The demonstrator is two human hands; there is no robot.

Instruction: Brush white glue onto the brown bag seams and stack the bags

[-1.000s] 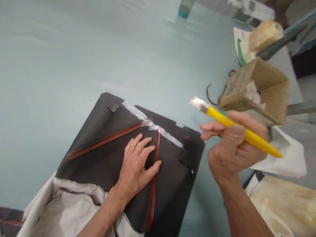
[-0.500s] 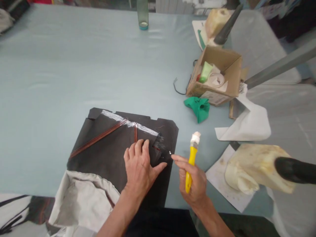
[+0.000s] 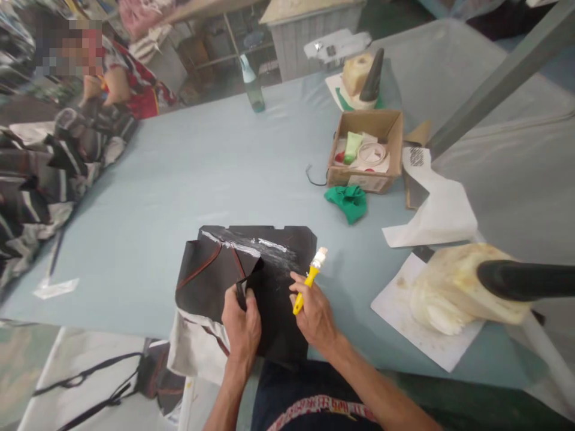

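My left hand (image 3: pixel 242 323) is closed on the lifted corner of a dark fabric piece (image 3: pixel 204 278) with brown piping and a pale lining (image 3: pixel 193 341). Under it lies a flat dark sheet (image 3: pixel 283 317) with a notched far edge. White paste (image 3: pixel 272 244) is smeared along the far part of the sheet, and more runs along the fabric's upper edge. Right of the sheet, my right hand (image 3: pixel 317 314) grips a yellow-handled brush (image 3: pixel 305 291), bristles up and coated white. The bristles are held apart from the fabric.
A cardboard box (image 3: pixel 363 182) of small items stands back right, with a green cloth (image 3: pixel 348 202) before it. A stained pale container (image 3: pixel 449 287) lies on paper at right. Beyond are a bottle (image 3: pixel 254 90), piled dark pieces (image 3: pixel 49 167) and another person (image 3: pixel 121 78).
My left hand went from lying flat on the fabric to gripping its corner, which is now raised and drawn back. More pasted sheet shows. The brush remains in my right hand; the view has shifted.
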